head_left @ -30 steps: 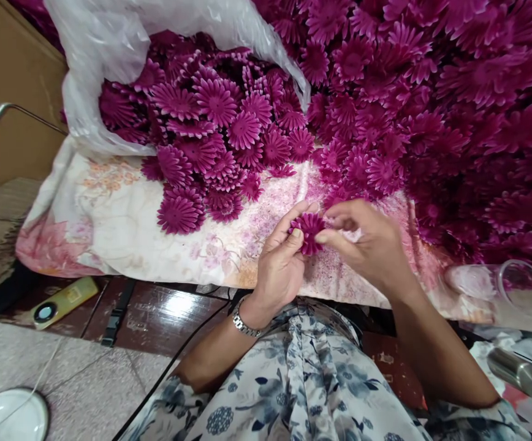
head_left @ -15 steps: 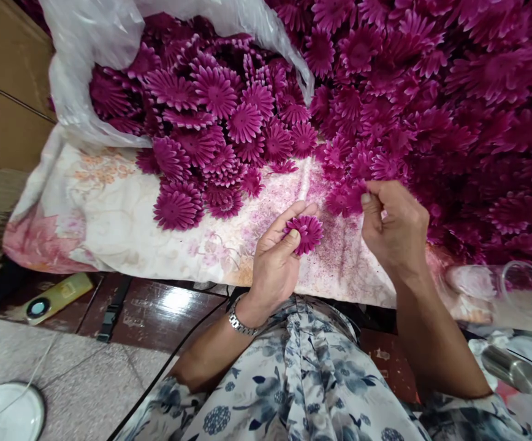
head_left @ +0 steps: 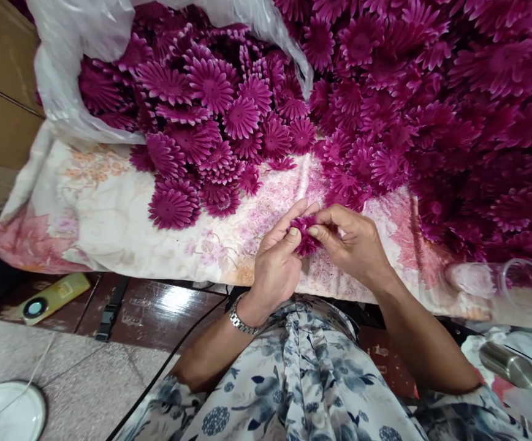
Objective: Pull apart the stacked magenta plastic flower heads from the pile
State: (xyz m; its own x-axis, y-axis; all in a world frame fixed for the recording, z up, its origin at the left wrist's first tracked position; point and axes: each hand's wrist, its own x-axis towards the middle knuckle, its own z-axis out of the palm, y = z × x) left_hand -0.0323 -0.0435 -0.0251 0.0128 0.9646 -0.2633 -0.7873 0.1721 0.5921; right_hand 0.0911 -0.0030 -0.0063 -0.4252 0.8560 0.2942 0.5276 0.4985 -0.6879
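My left hand (head_left: 275,263) is closed around a small purple artificial flower (head_left: 305,240), its thumb pressed on the petals. My right hand (head_left: 351,245) meets it from the right, thumb and forefinger pinched at the flower's right edge. Whether the right fingers hold a separate flower layer cannot be made out. Behind the hands, a heap of loose purple flower heads (head_left: 211,86) spills out of a white plastic bag (head_left: 59,92). Another large heap of the same flower heads (head_left: 395,122) spreads over the right side.
A floral cloth (head_left: 110,226), dusted with purple specks, covers the work surface. At the right edge lies a clear plastic cup (head_left: 526,285), with a metal cylinder (head_left: 507,364) lower down. A yellow device (head_left: 54,299) lies at lower left, near a black buckle strap (head_left: 110,315).
My right hand has moved left and down from the edge of the right heap to the flower in my left hand. My left hand stays nearly still, still gripping the flower.
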